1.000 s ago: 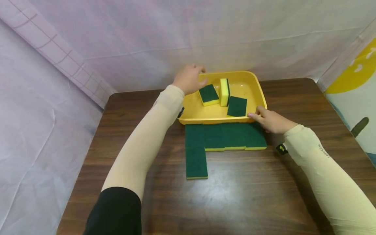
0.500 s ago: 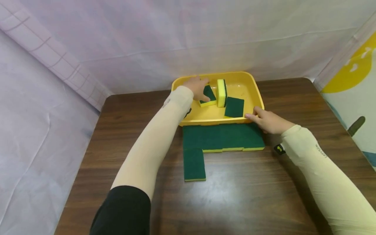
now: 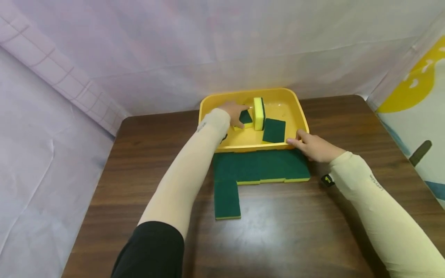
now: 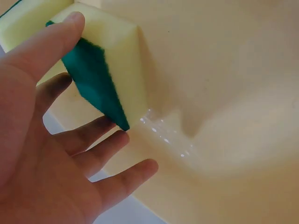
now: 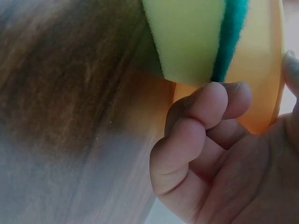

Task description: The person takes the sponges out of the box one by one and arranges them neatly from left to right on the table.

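Several green-and-yellow sponges are here. One sponge (image 3: 247,118) lies at the left inside the yellow plastic tub, partly hidden by my left hand (image 3: 232,112). In the left wrist view, the left hand's thumb and spread fingers stand on two sides of that sponge (image 4: 117,60), fingertips at its green edge. My right hand (image 3: 316,146) grips the front right rim of the tub (image 3: 264,146), thumb inside and curled fingers outside, beside a sponge (image 5: 187,37) in the right wrist view. Another sponge (image 3: 259,114) stands on edge in the tub, and a third sponge (image 3: 274,130) lies near its front wall.
Against the tub's front, a row of sponges (image 3: 260,166) lies green side up on the wooden table (image 3: 278,231). One more sponge (image 3: 227,199) extends toward me from the row's left end. A white cloth wall (image 3: 174,46) hangs close behind the tub.
My left hand has moved from above the tub's left rim down and right to the left sponge inside it. The right hand keeps its hold on the rim.
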Demonstrator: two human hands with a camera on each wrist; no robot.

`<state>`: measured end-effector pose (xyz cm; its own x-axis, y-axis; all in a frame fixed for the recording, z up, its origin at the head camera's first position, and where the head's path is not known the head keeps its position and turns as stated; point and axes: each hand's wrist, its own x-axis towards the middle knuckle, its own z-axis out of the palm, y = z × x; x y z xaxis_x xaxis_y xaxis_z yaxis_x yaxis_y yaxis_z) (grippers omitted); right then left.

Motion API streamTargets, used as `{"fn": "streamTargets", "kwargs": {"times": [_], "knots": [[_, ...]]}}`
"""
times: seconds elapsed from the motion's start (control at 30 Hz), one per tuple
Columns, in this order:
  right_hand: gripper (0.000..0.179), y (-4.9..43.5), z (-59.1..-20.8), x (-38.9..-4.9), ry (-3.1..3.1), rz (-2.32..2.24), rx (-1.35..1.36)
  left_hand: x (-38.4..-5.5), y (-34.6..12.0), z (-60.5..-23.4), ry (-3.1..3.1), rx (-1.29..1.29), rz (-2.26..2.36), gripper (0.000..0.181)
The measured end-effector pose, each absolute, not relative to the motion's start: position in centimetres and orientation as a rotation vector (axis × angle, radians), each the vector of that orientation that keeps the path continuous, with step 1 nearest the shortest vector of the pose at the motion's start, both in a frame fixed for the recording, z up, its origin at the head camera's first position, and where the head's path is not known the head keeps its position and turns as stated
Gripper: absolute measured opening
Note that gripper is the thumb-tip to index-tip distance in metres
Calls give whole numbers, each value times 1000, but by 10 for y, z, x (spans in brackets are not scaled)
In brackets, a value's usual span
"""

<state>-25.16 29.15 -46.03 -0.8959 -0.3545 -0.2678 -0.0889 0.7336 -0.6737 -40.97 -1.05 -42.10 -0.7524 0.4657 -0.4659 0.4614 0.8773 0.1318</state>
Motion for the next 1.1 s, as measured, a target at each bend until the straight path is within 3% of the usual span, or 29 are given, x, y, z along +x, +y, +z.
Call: {"fn": "streamTargets", "kwargs": {"times": [0.5, 1.1], "knots": [[52, 287, -458, -257, 2562, -960, -343, -417, -23, -416, 2583, 638, 78, 87], [52, 290, -457, -258, 2581, -946, -347, -372, -57, -390, 2654, 834, 119, 79]]}}
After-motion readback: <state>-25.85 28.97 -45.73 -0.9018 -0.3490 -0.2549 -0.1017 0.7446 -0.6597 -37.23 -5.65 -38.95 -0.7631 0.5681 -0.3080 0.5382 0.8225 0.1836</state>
